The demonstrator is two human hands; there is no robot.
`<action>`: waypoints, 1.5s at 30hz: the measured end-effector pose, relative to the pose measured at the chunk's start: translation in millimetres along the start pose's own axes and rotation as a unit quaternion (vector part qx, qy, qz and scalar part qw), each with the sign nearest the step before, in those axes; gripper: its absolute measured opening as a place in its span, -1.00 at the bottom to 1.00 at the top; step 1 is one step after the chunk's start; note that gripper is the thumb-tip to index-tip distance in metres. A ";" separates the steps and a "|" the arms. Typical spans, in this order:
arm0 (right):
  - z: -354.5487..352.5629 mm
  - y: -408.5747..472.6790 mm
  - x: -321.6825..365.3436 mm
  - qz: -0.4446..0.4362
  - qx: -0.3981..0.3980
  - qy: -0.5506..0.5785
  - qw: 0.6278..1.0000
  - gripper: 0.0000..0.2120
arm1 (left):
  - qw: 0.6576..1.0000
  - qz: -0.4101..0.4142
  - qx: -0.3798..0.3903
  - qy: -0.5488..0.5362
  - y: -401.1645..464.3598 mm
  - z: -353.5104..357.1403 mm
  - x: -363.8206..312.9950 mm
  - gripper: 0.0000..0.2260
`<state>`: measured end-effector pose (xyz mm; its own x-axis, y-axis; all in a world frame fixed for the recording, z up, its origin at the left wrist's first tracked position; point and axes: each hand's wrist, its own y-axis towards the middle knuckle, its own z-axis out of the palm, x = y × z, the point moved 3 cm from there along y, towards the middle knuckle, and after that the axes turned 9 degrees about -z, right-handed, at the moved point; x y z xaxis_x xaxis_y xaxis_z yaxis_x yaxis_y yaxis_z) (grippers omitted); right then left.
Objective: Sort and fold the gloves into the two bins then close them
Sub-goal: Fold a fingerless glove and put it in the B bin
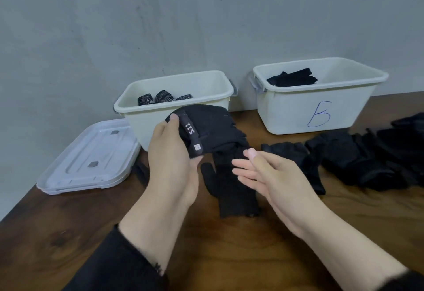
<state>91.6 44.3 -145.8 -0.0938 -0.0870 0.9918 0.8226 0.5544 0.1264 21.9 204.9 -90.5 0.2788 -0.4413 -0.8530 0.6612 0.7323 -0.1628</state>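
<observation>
- Gripping a folded black tactical glove (206, 130) by its strap end, the left hand (172, 164) holds it raised just in front of the left bin (128, 107) — thumb pinching the cuff, the "5.11" strap turned up, probably to check the type before binning.
- The right hand (263, 173) hovers beside it, fingers straight and together, holding nothing.
- A black knit glove (231, 189) lies flat on the wooden table (298, 233) under both hands; its weave looks soft and limp.
- More black gloves (367, 160) sprawl along the table's right edge, unsorted.
- The left bin holds rolled, speckled-grey gloves; the bin marked "B" (321, 111) holds plain black ones — both smooth white plastic.
- Two clear lids (91, 160) sit stacked at the left edge, so closing comes later.
</observation>
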 end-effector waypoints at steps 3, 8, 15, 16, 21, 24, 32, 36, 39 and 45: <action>-1.9 -1.5 3.1 0.072 0.021 0.243 0.967 -0.58 | 0.995 -0.064 0.060 -0.040 -3.0 15.0 18.6 -0.75; -18.4 5.8 6.8 0.007 -0.016 0.319 0.948 -0.74 | 0.981 -0.129 0.144 -0.010 0.8 20.1 49.3 -0.61; -65.6 20.9 24.7 -0.030 -0.067 0.136 0.988 -0.80 | 0.960 -0.159 0.201 0.108 -9.8 34.3 56.7 -0.68; -73.1 22.5 29.2 -0.036 -0.074 0.117 0.990 -0.79 | 0.959 -0.147 0.204 0.128 -12.5 38.3 58.7 -0.65; -121.6 30.8 36.2 -0.082 -0.189 -0.126 0.970 -0.67 | 0.948 -0.055 0.219 0.226 -23.2 66.4 73.5 -0.61; -136.0 33.8 25.4 -0.079 -0.174 -0.303 0.934 -0.62 | 0.892 0.033 0.205 0.402 -23.9 72.5 88.5 -0.64; -147.4 32.6 24.6 -0.053 -0.146 -0.440 0.884 -0.68 | 0.626 0.228 0.170 0.726 -24.6 63.5 110.6 -0.45; -145.1 27.7 30.2 -0.030 -0.137 -0.465 0.874 -0.72 | 0.574 0.280 0.183 0.747 -29.8 65.3 110.1 -0.49; -135.6 25.8 25.7 0.003 -0.097 -0.502 0.859 -0.60 | 0.519 0.254 0.228 0.784 -31.2 61.0 124.2 -0.48; -120.4 22.2 24.9 0.034 -0.036 -0.546 0.836 -0.48 | 0.511 0.258 0.231 0.787 -25.9 58.7 127.0 -0.49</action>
<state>175.0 -45.1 -120.7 -0.4696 0.7723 0.4278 0.8747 0.4726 0.1070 81.1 99.5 -165.5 -0.1655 0.9783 -0.1248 0.9778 0.1792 0.1082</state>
